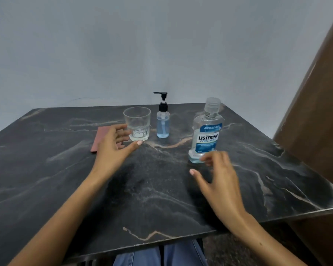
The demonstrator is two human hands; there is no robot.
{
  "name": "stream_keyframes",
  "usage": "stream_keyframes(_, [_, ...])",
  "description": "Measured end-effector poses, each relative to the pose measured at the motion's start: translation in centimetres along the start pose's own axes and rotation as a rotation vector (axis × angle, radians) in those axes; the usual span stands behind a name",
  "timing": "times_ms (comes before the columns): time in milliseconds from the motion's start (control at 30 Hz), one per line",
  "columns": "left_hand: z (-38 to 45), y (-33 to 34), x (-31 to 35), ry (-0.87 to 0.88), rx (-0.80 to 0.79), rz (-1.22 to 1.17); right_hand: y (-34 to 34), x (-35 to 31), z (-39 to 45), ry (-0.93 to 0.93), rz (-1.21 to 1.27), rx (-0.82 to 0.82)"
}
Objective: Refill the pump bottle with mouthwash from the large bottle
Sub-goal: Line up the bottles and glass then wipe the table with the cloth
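A small clear pump bottle [163,126] with a black pump head stands upright at the table's far middle, partly full of blue liquid. To its right stands the large clear Listerine bottle [207,131], capped, with a little blue liquid at its bottom. My left hand [114,145] hovers open beside an empty drinking glass [137,123], fingertips close to its base. My right hand [219,177] is open just in front of the large bottle's base, holding nothing.
The objects stand on a dark marble table [65,179]. A flat reddish-brown rectangular item [100,139] lies left of the glass, partly under my left hand. A brown wooden panel [319,112] rises at the right, a grey wall behind.
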State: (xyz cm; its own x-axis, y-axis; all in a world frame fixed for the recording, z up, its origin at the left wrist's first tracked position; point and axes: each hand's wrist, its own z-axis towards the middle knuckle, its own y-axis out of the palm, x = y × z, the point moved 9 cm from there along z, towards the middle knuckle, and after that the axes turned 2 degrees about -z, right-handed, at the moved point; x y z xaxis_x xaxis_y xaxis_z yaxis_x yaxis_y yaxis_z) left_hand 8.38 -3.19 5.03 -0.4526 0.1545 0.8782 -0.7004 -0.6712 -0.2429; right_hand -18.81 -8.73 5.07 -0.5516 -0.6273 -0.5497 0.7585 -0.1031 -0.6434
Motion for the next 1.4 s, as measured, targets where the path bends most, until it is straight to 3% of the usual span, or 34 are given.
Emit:
stream_keyframes(100, [-0.3, 0.0, 0.0, 0.008, 0.016, -0.005, -1.4, 2.4, 0.5, 0.098, -0.021, 0.105])
stream_keyframes(200, [-0.4, 0.2, 0.1, 0.022, 0.007, -0.003, 0.4, 2.9, 2.3, 0.168, 0.060, -0.009])
stream_keyframes(833, [-0.2, -1.8, -0.6, 0.007, 0.081, -0.015, 9.3, 2.2, 12.9, 0.272, 0.123, 0.054])
stream_keyframes(1100, [0.0, -2.2, -1.2, -0.019, 0.108, -0.007, 9.5, 3.2, 14.4, 0.330, 0.068, 0.146])
stream_keyframes(1333, [0.3, -2.8, -1.3, -0.031, 0.130, -0.027, 9.0, 2.7, 13.7, 0.348, 0.066, 0.067])
stream_keyframes(1400, [0.4, -3.3, -1.4, -0.040, 0.155, -0.035, 8.5, 1.0, 12.7, 0.272, 0.036, 0.064])
